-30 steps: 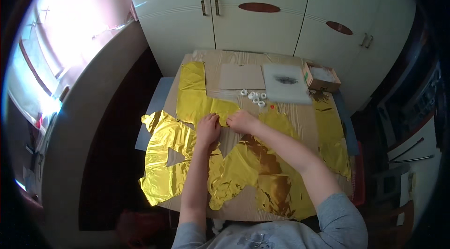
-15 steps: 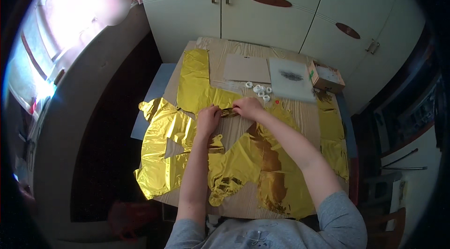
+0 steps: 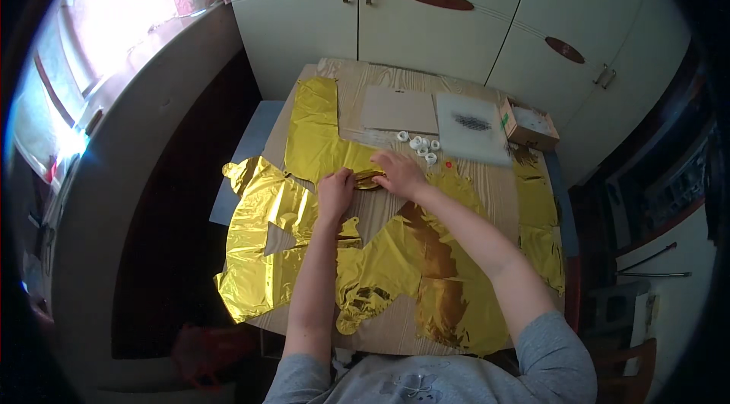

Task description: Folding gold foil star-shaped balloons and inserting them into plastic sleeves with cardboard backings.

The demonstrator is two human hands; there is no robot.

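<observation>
Flat gold foil balloons cover much of the wood-patterned table. At the middle, my left hand (image 3: pixel 336 191) is closed on the near edge of one gold foil balloon (image 3: pixel 313 126), whose long arm reaches toward the table's back left. My right hand (image 3: pixel 401 174) holds the same edge just to the right, thumb below and fingers curled over the top. Between the two hands the foil edge is gathered and creased, with a dark sheen. Another gold foil balloon (image 3: pixel 255 252) lies left of my left forearm, and a third (image 3: pixel 456 282) is spread under my right forearm.
Several white rings of tape or ribbon (image 3: pixel 417 144) sit behind my right hand. Farther back are a beige board (image 3: pixel 399 109), a translucent sheet with a dark patch (image 3: pixel 464 138) and a small open box (image 3: pixel 526 134). More gold foil (image 3: pixel 536 206) lies at the right edge.
My right hand's fingers have lifted and opened slightly over the foil edge. My left hand has shifted a little toward the left, still on the foil.
</observation>
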